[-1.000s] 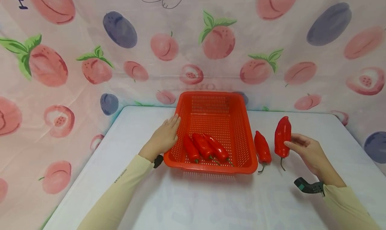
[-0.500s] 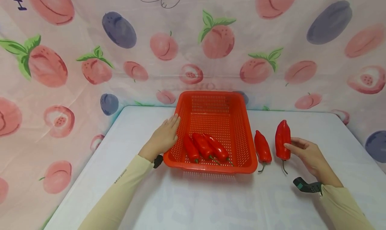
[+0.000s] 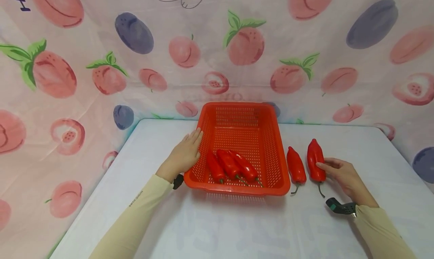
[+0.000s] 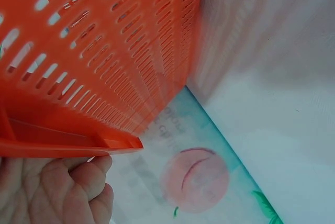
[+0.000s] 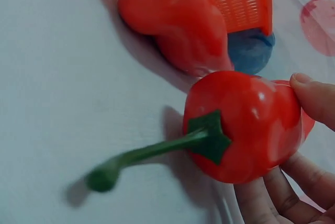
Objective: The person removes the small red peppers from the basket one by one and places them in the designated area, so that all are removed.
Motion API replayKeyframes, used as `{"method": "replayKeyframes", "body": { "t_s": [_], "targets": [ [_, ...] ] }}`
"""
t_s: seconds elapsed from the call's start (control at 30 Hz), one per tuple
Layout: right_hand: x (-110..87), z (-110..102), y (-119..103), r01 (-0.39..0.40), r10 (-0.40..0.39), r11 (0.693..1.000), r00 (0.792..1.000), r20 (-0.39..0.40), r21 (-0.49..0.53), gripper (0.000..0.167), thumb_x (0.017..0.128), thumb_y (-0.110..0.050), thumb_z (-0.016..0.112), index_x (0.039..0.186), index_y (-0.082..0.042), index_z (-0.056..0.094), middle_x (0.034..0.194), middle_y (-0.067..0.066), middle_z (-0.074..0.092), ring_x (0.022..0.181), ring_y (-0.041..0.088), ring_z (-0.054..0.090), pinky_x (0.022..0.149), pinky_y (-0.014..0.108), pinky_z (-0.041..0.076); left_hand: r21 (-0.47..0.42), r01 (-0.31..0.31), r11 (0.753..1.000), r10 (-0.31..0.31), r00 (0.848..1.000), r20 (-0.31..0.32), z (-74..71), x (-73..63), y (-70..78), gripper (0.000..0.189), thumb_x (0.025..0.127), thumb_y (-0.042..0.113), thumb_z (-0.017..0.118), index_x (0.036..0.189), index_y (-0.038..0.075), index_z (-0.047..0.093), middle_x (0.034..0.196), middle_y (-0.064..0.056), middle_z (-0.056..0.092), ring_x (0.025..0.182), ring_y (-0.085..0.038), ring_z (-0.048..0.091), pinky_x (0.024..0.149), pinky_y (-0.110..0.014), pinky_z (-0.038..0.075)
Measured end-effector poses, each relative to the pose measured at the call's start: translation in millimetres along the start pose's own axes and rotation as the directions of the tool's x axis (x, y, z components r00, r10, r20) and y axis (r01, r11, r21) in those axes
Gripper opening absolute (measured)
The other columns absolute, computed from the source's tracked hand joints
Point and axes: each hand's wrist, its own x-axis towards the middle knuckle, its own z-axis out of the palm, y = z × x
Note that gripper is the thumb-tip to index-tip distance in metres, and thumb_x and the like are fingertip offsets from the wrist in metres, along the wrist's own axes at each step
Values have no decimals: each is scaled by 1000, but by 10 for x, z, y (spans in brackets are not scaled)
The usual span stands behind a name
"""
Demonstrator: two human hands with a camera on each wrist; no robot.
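Note:
My left hand (image 3: 184, 153) rests along the left rim of an orange-red perforated plastic basket (image 3: 283, 161), its fingers laid straight. In the left wrist view the fingers (image 4: 91, 179) touch the rim from outside. Thumb and fingers of my right hand (image 3: 344, 174) pinch a long red pepper (image 3: 315, 159), tip away and stem toward me, low over the table. The right wrist view shows its green stem (image 5: 157, 149) close up, with the thumb (image 5: 314, 98) on one side and fingers underneath. Left of it, another red pepper (image 3: 296, 166) lies beside the basket.
Several red peppers, among them a left one (image 3: 215, 168), lie side by side at the near end inside the basket. A white table (image 3: 237, 229) is under everything. Behind it hangs a fruit-printed cloth (image 3: 217, 32). Each wrist wears a small dark camera.
The held pepper has come down toward the table and slightly nearer me, beside the loose pepper. My right hand has shifted a little left with it. The left hand and basket have stayed put.

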Motion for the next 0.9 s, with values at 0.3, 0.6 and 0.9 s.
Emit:
{"method": "replayKeyframes", "body": {
  "t_s": [0.3, 0.6, 0.9],
  "targets": [
    [-16, -1, -44, -79, 79, 997, 997, 10, -4, 92, 88, -55, 51, 146, 8, 17, 146, 35, 21, 130, 50, 26, 104, 55, 40, 0, -4, 1000, 4, 1000, 0, -1, -1, 0, 62, 93, 16, 41, 148, -4, 19, 156, -18, 16, 146, -28, 17, 120, -44, 17],
    [-14, -13, -88, -79, 82, 990, 996, 18, -116, 91, 87, -56, 53, 142, 12, 26, 140, 37, 28, 122, 49, 33, 96, 50, 49, -4, -6, 1000, 6, 1000, 2, -12, 1, -1, 61, 94, 15, 41, 148, -4, 19, 156, -18, 16, 146, -28, 16, 120, -43, 15],
    [-24, -5, -113, -70, 70, 974, 998, -7, -218, 85, 88, -55, 53, 136, 13, 37, 132, 37, 37, 112, 47, 40, 83, 45, 54, -13, 6, 1000, -6, 1000, 6, 1, 5, -10, 61, 94, 15, 41, 148, -3, 19, 157, -17, 15, 146, -28, 15, 120, -42, 14]
  ]
}}
